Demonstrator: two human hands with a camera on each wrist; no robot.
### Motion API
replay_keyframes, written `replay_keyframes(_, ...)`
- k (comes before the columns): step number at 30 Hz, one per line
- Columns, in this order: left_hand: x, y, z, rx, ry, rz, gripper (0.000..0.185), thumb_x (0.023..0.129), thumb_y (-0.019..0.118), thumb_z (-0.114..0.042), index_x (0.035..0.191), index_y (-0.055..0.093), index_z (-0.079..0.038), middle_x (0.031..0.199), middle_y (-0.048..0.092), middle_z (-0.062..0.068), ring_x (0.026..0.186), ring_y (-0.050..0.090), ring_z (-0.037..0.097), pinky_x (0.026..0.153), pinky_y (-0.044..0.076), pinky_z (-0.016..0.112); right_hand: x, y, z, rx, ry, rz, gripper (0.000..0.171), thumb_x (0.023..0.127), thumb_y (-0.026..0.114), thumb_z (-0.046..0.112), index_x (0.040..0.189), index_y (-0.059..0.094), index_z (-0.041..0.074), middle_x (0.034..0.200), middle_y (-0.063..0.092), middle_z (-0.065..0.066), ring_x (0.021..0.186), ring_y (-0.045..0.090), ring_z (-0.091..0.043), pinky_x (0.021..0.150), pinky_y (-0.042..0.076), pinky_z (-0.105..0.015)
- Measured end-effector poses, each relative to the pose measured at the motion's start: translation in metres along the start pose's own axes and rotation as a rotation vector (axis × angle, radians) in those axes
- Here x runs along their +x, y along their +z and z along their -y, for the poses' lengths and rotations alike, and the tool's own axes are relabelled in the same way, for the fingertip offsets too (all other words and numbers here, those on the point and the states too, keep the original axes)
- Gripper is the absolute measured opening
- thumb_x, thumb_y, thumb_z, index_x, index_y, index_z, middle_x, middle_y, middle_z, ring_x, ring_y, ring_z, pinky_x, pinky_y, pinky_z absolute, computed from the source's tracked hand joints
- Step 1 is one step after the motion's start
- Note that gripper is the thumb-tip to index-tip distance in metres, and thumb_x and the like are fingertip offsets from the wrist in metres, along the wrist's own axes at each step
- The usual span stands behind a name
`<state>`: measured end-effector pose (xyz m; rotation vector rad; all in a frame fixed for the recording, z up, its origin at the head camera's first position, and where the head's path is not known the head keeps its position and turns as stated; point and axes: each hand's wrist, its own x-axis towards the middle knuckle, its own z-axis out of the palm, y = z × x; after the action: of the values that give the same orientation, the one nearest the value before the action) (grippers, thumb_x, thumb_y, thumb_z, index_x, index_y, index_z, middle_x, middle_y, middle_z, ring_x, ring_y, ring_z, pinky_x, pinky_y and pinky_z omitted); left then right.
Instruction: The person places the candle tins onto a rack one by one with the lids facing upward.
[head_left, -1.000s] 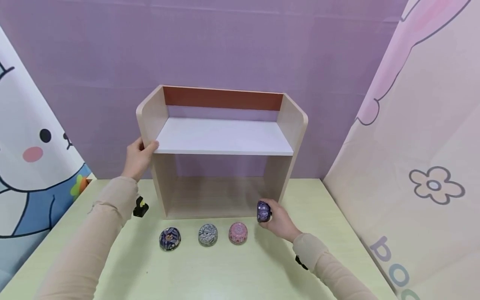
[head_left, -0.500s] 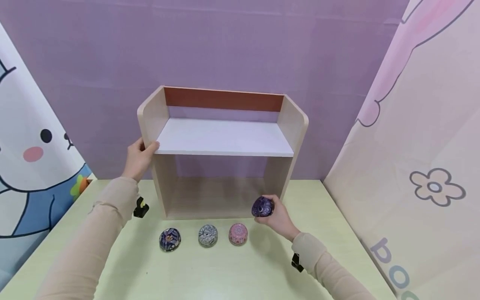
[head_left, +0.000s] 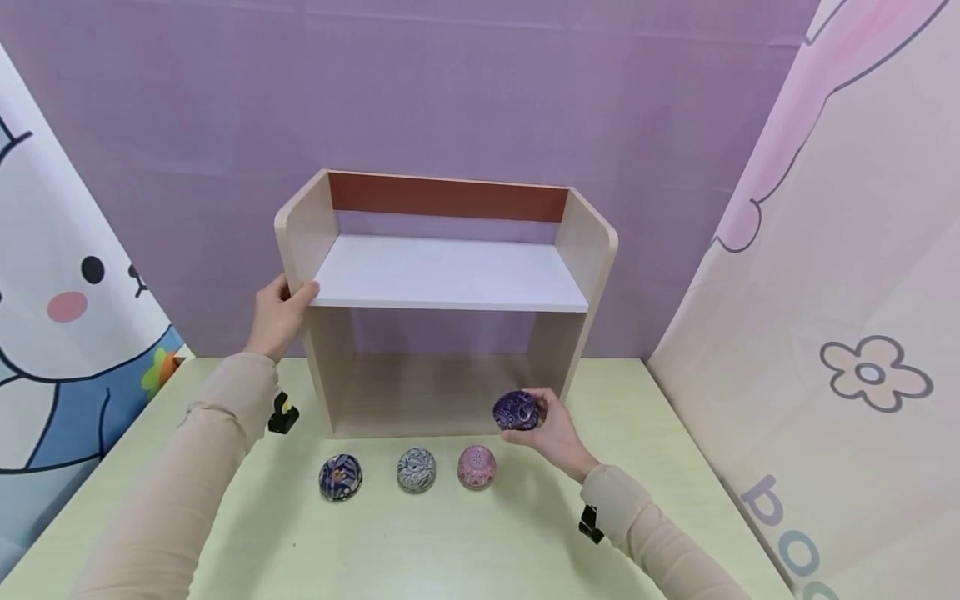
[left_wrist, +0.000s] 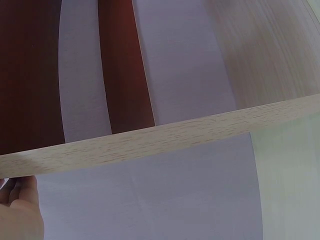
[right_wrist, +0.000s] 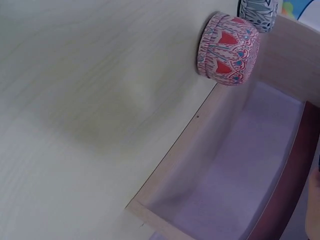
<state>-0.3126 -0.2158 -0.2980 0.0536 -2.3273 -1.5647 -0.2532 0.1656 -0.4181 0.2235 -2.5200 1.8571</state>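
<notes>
Bowls lie upturned in a row on the table [head_left: 420,542]: navy bowl [head_left: 340,477], grey bowl [head_left: 416,469], pink bowl [head_left: 477,466]. Behind them, the right hand [head_left: 553,432] curls round a purple bowl [head_left: 515,410] at the wooden shelf's [head_left: 450,275] lower opening. Keeping the bowl level should help it clear the side panel. Farther back, the left hand [head_left: 276,317] grips the shelf's left side.

Left wrist view shows only a sliver of left hand [left_wrist: 17,212]; grey bowl [right_wrist: 257,12] cut off by the top edge
</notes>
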Motion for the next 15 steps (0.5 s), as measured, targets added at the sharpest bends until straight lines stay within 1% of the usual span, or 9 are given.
replay_keyframes(4,-0.001,0.000,-0.001,-0.001,-0.004,-0.003,0.059,0.091,0.044,-0.044,0.138,0.039,-0.007,0.129,0.047,0.018,0.107,0.045,0.025,0.092,0.038,0.042,-0.007,0.001,0.016,-0.045,-0.017,0.022,0.075,0.065,0.079,0.005,0.131,0.043,0.003,0.123,0.051,-0.019,0.109,0.053,-0.031,0.093,0.045,-0.039)
replay_keyframes(8,-0.001,0.000,-0.002,-0.007,-0.010,0.000,0.060,0.091,0.045,-0.045,0.138,0.038,-0.008,0.130,0.046,0.018,0.109,0.044,0.026,0.094,0.038,0.044,-0.008,0.003,0.023,-0.064,-0.036,0.039,0.078,0.068,0.078,0.005,0.136,0.040,0.005,0.128,0.047,-0.020,0.112,0.051,-0.033,0.093,0.044,-0.040)
replay_keyframes(12,-0.002,-0.001,-0.001,-0.015,-0.009,-0.001,0.060,0.091,0.045,-0.045,0.138,0.039,-0.008,0.130,0.047,0.017,0.109,0.044,0.026,0.094,0.038,0.044,-0.008,0.004,0.027,-0.055,-0.058,0.058,0.078,0.070,0.076,0.004,0.138,0.038,0.005,0.133,0.043,-0.021,0.115,0.050,-0.035,0.094,0.044,-0.039)
replay_keyframes(15,-0.001,-0.001,0.000,-0.016,-0.003,0.000,0.060,0.090,0.045,-0.045,0.136,0.040,-0.008,0.127,0.048,0.017,0.107,0.045,0.025,0.092,0.038,0.042,-0.009,0.006,0.032,-0.051,-0.060,0.062,0.075,0.070,0.075,0.003,0.136,0.040,0.004,0.134,0.043,-0.021,0.116,0.049,-0.036,0.094,0.044,-0.039)
